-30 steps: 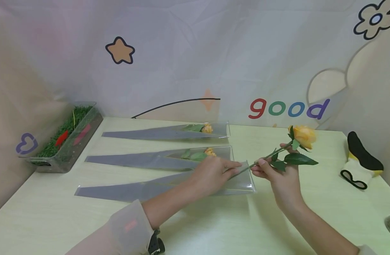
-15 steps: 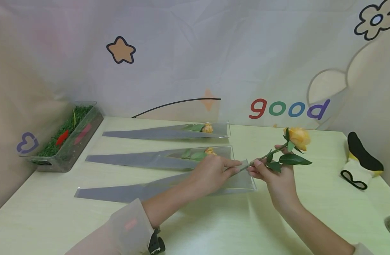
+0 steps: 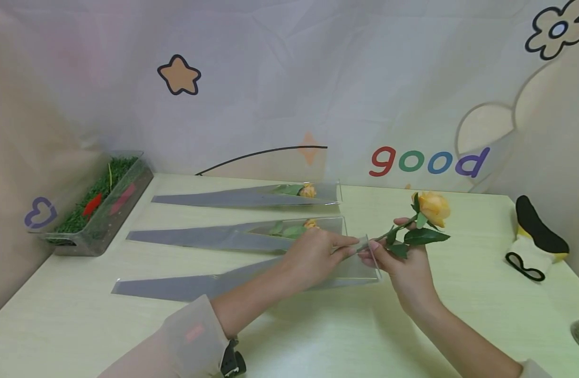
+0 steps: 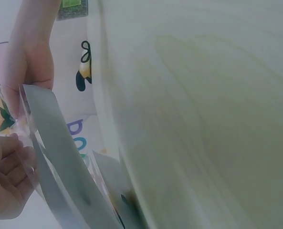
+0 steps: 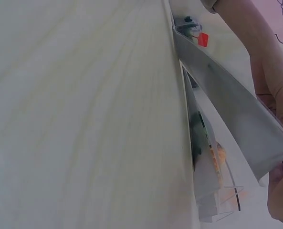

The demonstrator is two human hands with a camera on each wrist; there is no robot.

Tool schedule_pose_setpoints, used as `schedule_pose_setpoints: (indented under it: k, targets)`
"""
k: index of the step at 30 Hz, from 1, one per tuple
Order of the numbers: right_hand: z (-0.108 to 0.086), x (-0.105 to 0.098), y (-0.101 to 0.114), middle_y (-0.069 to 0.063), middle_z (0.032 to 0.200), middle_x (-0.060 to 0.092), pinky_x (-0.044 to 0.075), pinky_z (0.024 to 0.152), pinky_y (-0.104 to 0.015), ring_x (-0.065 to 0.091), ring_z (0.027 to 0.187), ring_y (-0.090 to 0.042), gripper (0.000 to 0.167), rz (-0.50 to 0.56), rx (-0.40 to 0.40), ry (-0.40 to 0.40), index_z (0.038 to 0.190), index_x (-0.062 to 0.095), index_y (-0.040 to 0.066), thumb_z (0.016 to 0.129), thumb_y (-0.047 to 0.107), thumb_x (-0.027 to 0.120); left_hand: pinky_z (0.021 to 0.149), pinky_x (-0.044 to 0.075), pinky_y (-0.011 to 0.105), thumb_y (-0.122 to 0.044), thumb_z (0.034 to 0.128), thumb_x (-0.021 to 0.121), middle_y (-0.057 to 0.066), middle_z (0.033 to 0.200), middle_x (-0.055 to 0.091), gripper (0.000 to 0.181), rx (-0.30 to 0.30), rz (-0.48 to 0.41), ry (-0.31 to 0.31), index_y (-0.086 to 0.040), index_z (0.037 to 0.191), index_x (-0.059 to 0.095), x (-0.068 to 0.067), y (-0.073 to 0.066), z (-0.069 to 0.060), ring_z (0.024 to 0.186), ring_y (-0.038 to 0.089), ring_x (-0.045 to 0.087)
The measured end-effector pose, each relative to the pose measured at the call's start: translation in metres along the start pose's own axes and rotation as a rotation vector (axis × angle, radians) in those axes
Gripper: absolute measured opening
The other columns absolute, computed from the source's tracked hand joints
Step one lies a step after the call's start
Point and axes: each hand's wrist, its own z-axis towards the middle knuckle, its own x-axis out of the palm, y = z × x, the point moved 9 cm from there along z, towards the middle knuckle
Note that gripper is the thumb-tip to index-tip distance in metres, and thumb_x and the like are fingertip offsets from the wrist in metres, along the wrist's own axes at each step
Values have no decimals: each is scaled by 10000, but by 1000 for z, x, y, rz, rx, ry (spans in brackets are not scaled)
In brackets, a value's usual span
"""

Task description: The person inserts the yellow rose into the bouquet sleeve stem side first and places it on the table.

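My right hand (image 3: 405, 268) pinches the stem of a yellow rose (image 3: 433, 209), whose bloom and dark green leaves lie up and to the right. The lower stem runs into the wide end of the nearest flower sleeve (image 3: 195, 287), a long tapered one with a clear film face and grey back. At that wide end my left hand (image 3: 310, 260) pinches the film edge. The left wrist view shows the sleeve (image 4: 65, 143) raised off the table at this end, between both hands. Most of the stem inside is hidden behind my left hand.
Two more sleeves, the middle one (image 3: 185, 238) and the far one (image 3: 209, 199), lie behind, each with a yellow rose inside. A clear box (image 3: 88, 244) of artificial grass stands at the left. At the right lies a black, white and yellow item (image 3: 537, 239).
My right hand has moved left and slightly down with the rose, and more of its stem is within the sleeve's end. My left hand has stayed in place.
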Motion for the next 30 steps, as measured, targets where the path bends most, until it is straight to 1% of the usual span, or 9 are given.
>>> schedule_pose_setpoints:
  k: [5, 12, 15, 18, 21, 23, 25, 28, 30]
  targets:
    - [-1, 2, -1, -21, 794, 618, 526, 681, -303, 672, 699, -141, 456, -10, 18, 25, 1150, 270, 155, 883, -73, 561, 407, 230, 169, -212, 908, 609, -56, 429, 427, 267, 0, -24, -6, -114, 1147, 675, -2, 1, -1, 375, 30, 189]
    - [-3, 4, -4, -92, 902, 609, 524, 719, -324, 670, 772, -167, 413, -139, 78, 97, 1159, 294, 47, 873, -120, 540, 399, 240, 161, -177, 904, 613, -73, 458, 455, 254, 5, -34, -6, -87, 1132, 680, -4, 1, -1, 370, 29, 231]
    - [-3, 3, -3, -75, 945, 621, 518, 743, -315, 666, 806, -178, 428, -166, 82, 128, 1191, 318, 14, 860, -128, 548, 398, 253, 159, -168, 903, 612, -78, 474, 475, 253, -4, -41, -3, -86, 1134, 679, -5, 3, -1, 369, 30, 259]
    - [-4, 2, -1, -62, 1039, 616, 506, 772, -283, 646, 880, -149, 450, -216, 67, 153, 1237, 355, -11, 854, -108, 569, 403, 259, 161, -168, 905, 610, -61, 454, 463, 258, -3, -42, -5, -83, 1140, 674, -6, 3, 0, 365, 33, 255]
    - [-5, 2, 0, -130, 1190, 549, 476, 814, -232, 589, 990, -87, 468, -275, 53, 179, 1298, 366, -22, 876, -61, 565, 406, 258, 164, -173, 903, 613, -56, 437, 449, 255, -4, -40, -9, -91, 1137, 677, -7, 4, 0, 359, 31, 236]
    - [-6, 3, 1, -159, 1265, 480, 462, 838, -224, 544, 1050, -63, 429, -243, 59, 199, 1327, 360, -22, 925, -6, 511, 406, 259, 167, -180, 903, 613, -52, 425, 443, 257, -9, -42, -8, -91, 1135, 678, -7, 5, 0, 352, 34, 219]
    - [-7, 4, 2, -151, 1289, 454, 455, 859, -236, 524, 1086, -68, 372, -164, 61, 220, 1333, 361, -14, 974, 51, 434, 408, 263, 166, -185, 902, 614, -56, 430, 452, 258, -18, -52, -7, -94, 1135, 678, -7, 6, 0, 350, 34, 214]
    - [-7, 5, 4, -84, 1255, 492, 449, 882, -269, 505, 1124, -109, 316, -6, 51, 238, 1299, 406, 11, 1019, 142, 342, 416, 270, 167, -184, 903, 610, -49, 451, 480, 262, -28, -77, -6, -87, 1139, 674, -8, 7, 0, 352, 38, 216]
    - [-6, 4, 6, -47, 1210, 542, 437, 896, -262, 505, 1132, -125, 297, 58, 37, 225, 1254, 462, 39, 1023, 185, 347, 419, 271, 166, -180, 904, 610, -33, 465, 501, 262, -28, -88, -7, -88, 1141, 672, -8, 7, 0, 352, 36, 219]
